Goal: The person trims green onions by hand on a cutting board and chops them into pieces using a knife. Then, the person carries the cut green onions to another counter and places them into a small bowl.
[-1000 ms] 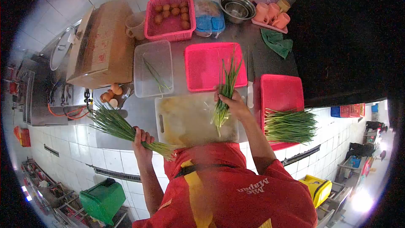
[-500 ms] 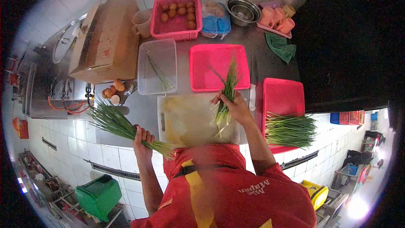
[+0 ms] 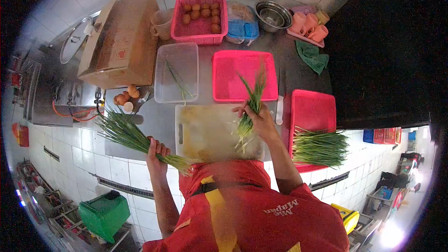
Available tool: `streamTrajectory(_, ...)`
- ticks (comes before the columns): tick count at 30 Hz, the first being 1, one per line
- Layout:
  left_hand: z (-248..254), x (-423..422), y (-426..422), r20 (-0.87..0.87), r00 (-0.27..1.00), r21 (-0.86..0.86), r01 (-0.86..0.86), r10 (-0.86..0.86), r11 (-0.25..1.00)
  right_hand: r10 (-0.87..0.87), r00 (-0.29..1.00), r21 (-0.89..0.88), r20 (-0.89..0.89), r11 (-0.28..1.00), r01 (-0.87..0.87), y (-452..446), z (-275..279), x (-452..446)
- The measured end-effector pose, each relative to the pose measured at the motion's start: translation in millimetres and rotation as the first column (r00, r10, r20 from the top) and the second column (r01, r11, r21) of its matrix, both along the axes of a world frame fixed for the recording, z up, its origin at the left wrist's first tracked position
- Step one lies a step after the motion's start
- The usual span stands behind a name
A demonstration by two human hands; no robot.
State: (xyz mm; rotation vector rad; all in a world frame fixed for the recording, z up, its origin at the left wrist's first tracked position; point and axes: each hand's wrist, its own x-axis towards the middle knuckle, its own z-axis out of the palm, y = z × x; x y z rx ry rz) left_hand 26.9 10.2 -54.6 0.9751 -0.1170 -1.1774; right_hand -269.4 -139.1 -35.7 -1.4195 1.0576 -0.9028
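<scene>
My left hand point(image 3: 157, 153) is closed round a thick bunch of spring onions point(image 3: 125, 130), leaves to the upper left and pale root ends by my apron. In my right hand point(image 3: 262, 120) is a smaller bunch of spring onions point(image 3: 255, 97), held over the cutting board point(image 3: 210, 133) with its pale roots down and leaf tips blurred over the pink tray point(image 3: 233, 75). A few loose stalks point(image 3: 176, 78) lie in the clear plastic container point(image 3: 161, 88). To the right, more spring onions point(image 3: 319, 147) rest across a red-pink tray point(image 3: 313, 107).
A white-handled knife point(image 3: 279, 110) lies right of the board. Eggshells point(image 3: 125, 98) and a fork point(image 3: 145, 96) sit at left by a cardboard box point(image 3: 119, 42). Behind are a pink basket point(image 3: 199, 40) of brown round items, metal bowls point(image 3: 274, 16), cups point(image 3: 310, 23) and a green cloth point(image 3: 311, 57).
The leaf tips of the smaller bunch have shifted and are blurred, while my right hand stays over the board. My left hand keeps its hold. The whole view has shifted slightly.
</scene>
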Motion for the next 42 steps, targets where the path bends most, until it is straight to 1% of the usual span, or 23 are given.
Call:
streamTrajectory(3, -5, 4, 4, -0.027, 1.000, -0.037, 0.014, -0.015, 0.999, -0.053, 0.993, -0.098, 0.101, 0.993, 0.063, 4, -3, 7)
streamTrajectory(5, -6, 4, 4, -0.035, 0.999, -0.018, 0.001, -0.001, 1.000, -0.030, 0.959, 0.105, 0.282, 0.994, 0.000, 4, -2, 5)
streamTrajectory(6, -6, 4, 5, -0.043, 0.999, 0.003, -0.006, 0.006, 1.000, -0.028, 0.959, 0.106, 0.281, 0.994, -0.002, 5, -3, 5)
streamTrajectory(8, -2, 4, 5, -0.028, 1.000, -0.003, -0.007, 0.007, 1.000, -0.067, 0.997, -0.056, 0.050, 0.996, 0.070, 3, -8, 4)
streamTrajectory(9, -2, 4, 5, -0.014, 1.000, -0.008, -0.005, 0.004, 1.000, -0.064, 0.997, -0.058, 0.048, 0.996, 0.066, 2, -10, 3)
streamTrajectory(11, -5, 6, 7, -0.026, 1.000, -0.014, -0.010, 0.009, 1.000, -0.121, 0.987, -0.092, -0.109, 0.990, 0.112, 0, -13, 0)
streamTrajectory(13, -6, 6, 6, -0.038, 0.999, -0.024, -0.017, 0.016, 1.000, -0.114, 0.990, -0.084, -0.085, 0.991, 0.107, -1, -11, 0)
streamTrajectory(15, -3, 5, 6, 0.022, 1.000, -0.031, -0.009, 0.010, 0.999, -0.106, 0.993, -0.073, -0.060, 0.992, 0.102, 0, -4, 3)
streamTrajectory(17, 2, 3, 5, 0.008, 1.000, -0.021, -0.025, 0.025, 0.999, -0.098, 0.958, 0.098, 0.270, 0.992, 0.074, 1, 8, 9)
streamTrajectory(18, 3, 2, 5, -0.005, 0.999, -0.007, -0.036, 0.036, 0.999, -0.099, 0.958, 0.098, 0.268, 0.992, 0.075, 1, 7, 7)
streamTrajectory(20, 2, 3, 5, 0.009, 1.000, -0.015, -0.022, 0.023, 1.000, -0.121, 0.992, -0.153, -0.033, 0.982, 0.115, -3, 3, 3)
streamTrajectory(24, 1, 4, 6, -0.005, 1.000, -0.040, -0.011, 0.010, 0.999, -0.213, 0.977, -0.144, 0.031, 0.966, 0.215, -5, -3, 4)
streamTrajectory(26, -6, 8, 8, -0.043, 0.999, -0.028, -0.015, 0.014, 0.999, -0.217, 0.941, 0.003, 0.259, 0.975, 0.223, -8, -17, 1)
streamTrajectory(27, -10, 9, 9, -0.080, 0.997, -0.015, -0.022, 0.021, 1.000, -0.226, 0.940, 0.000, 0.257, 0.972, 0.233, -6, -11, 0)
streamTrajectory(29, -8, 8, 9, -0.041, 0.999, -0.020, -0.013, 0.012, 1.000, -0.333, 0.892, 0.290, 0.305, 0.925, 0.246, -2, 6, 2)
streamTrajectory(30, -8, 7, 9, -0.001, 1.000, -0.024, -0.013, 0.013, 1.000, -0.349, 0.887, 0.285, 0.301, 0.921, 0.266, -2, 3, 1)
streamTrajectory(32, -15, 10, 11, -0.020, 1.000, -0.024, -0.007, 0.006, 1.000, -0.298, 0.948, -0.071, 0.110, 0.949, 0.307, -5, -5, -3)
streamTrajectory(33, -17, 10, 11, -0.032, 0.999, -0.020, -0.021, 0.020, 1.000, -0.326, 0.940, -0.080, 0.103, 0.939, 0.334, -5, -2, -6)
streamTrajectory(35, -22, 11, 12, -0.039, 0.999, -0.045, -0.008, 0.006, 0.999, -0.323, 0.838, 0.201, 0.441, 0.945, 0.258, -6, 6, -14)
streamTrajectory(36, -23, 11, 12, -0.021, 1.000, -0.053, 0.004, -0.005, 0.999, -0.442, 0.729, 0.347, 0.523, 0.891, 0.291, -12, 0, -23)
streamTrajectory(37, -23, 11, 12, -0.002, 1.000, -0.060, 0.011, -0.011, 0.998, -0.453, 0.723, 0.340, 0.522, 0.888, 0.310, -19, -2, -37)
streamTrajectory(39, -25, 11, 12, -0.012, 1.000, -0.056, 0.011, -0.011, 0.998, -0.641, 0.558, 0.456, 0.527, 0.767, 0.450, -30, 0, -77)
streamTrajectory(42, -24, 13, 12, -0.012, 1.000, -0.057, 0.018, -0.019, 0.998, -0.740, 0.403, 0.463, 0.539, 0.660, 0.592, -52, 4, -143)
